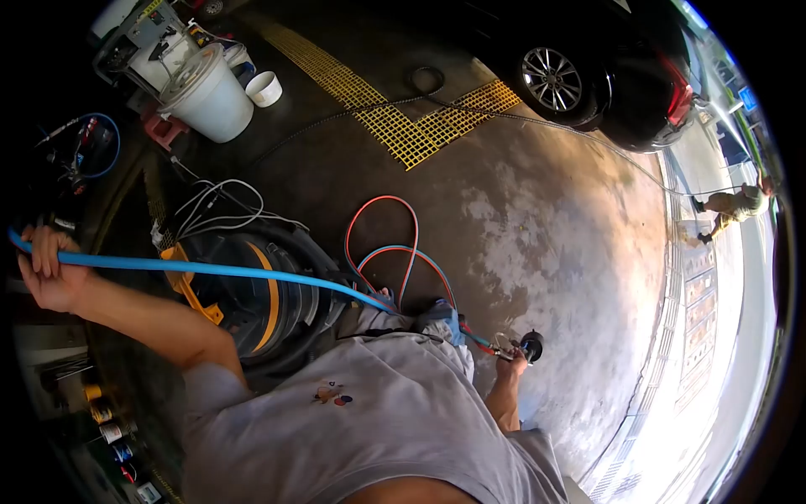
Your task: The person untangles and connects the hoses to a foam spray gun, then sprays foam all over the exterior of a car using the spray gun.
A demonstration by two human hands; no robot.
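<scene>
My left hand point(52, 267), raised at the far left, has its fingers curled round a blue hose point(210, 269). That hose stretches across in front of my body towards my feet. Lower down on the right, my right hand point(512, 364) grips a hand tool point(531, 345) with a round black end and a metal body; its exact kind is unclear. Twin red and blue tubing point(477, 338) runs to the tool. Loops of similar red and blue hose point(417, 239) lie on the floor beyond my feet.
A black and orange vacuum-like drum point(273, 290) stands close on my left, near coiled grey cable point(227, 206). Farther off are a white bin point(210, 97), a small white bucket point(264, 89), yellow floor grating point(407, 134) and a black car point(604, 76). Another person point(739, 204) is at far right.
</scene>
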